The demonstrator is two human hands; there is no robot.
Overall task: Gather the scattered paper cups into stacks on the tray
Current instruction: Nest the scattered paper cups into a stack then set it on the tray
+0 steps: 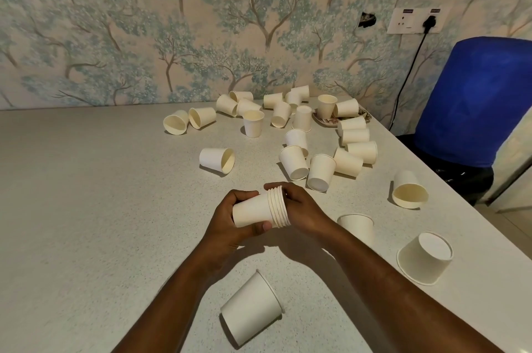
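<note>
Your matt white paper cups [293, 162] lie on a speckled, stone-look matt table [86, 194]; behind, printed wallpaper [172, 21] and a blue cloth-covered chair [475, 99].

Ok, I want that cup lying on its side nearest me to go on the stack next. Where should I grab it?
The nearest cup lies tipped over, base toward you and left, rim toward the upper right. Come down from above and wrap your grip across its side wall near the middle. That probably leaves its base free to slide into the stack.
</note>
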